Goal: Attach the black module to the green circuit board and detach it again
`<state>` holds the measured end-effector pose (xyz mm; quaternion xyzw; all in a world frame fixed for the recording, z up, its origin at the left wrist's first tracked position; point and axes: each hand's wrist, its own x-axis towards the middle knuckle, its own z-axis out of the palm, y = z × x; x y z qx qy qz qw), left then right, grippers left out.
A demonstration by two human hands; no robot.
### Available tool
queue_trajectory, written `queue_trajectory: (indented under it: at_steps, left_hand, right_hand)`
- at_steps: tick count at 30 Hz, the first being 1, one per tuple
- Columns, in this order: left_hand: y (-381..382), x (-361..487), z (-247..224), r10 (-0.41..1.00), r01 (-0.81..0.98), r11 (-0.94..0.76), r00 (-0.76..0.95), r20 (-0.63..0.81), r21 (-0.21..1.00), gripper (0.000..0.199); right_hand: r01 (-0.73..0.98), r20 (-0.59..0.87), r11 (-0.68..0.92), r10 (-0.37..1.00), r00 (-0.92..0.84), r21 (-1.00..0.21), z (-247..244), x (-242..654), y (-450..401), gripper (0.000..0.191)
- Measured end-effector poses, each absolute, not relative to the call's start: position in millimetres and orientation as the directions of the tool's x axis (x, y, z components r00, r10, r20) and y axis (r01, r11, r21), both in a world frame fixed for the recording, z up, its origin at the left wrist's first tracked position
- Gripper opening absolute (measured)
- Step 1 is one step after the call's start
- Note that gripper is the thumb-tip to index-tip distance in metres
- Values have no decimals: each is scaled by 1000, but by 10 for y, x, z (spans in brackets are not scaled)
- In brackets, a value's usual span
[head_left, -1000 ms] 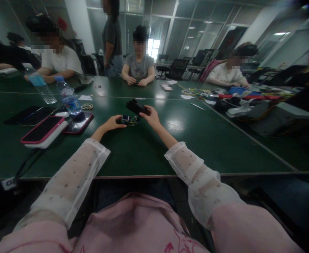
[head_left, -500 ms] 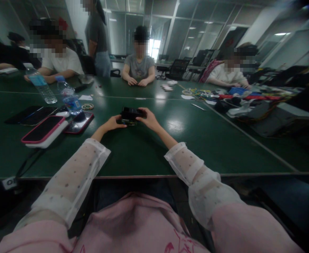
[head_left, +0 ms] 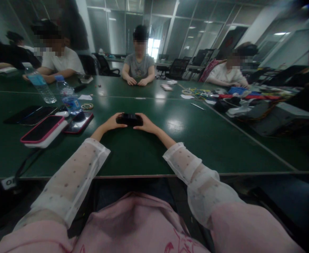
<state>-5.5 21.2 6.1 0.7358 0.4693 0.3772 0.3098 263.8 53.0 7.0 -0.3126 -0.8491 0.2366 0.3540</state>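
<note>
A small black boxy device is held between my two hands over the green table. What kind of device it is, I cannot make out. My left hand grips its left end, thumb along the near side. Closed on the right end is my right hand, its thumb also at the near lower edge. The fingers behind the device are mostly hidden. Whether it touches the tabletop is unclear.
Left of my hands lie a red-edged phone, a pink-cased phone, a tape roll and two water bottles. A pen lies right. Beyond it are cables and a grey metal case. Several people sit around the table.
The black device looked taller, with a greenish part showing underneath; now it looks flatter and level. My right hand has come down along its right end. A standing person behind has moved left.
</note>
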Motion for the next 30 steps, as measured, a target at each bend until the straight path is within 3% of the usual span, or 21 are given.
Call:
queue_trajectory:
  at_steps: [6,17,30]
  left_hand:
    - [228,-71,61,925,502,-365,294,242,784,81]
    - [144,-40,157,933,535,-345,287,218,771,72]
    - [180,-59,118,933,578,-352,277,228,736,71]
  right_hand:
    - [347,358,575,775,-521,-741,-10,2654,582,87]
    - [300,404,629,726,-557,-717,46,2667,534,70]
    - [321,403,630,732,-549,-707,40,2654,531,72]
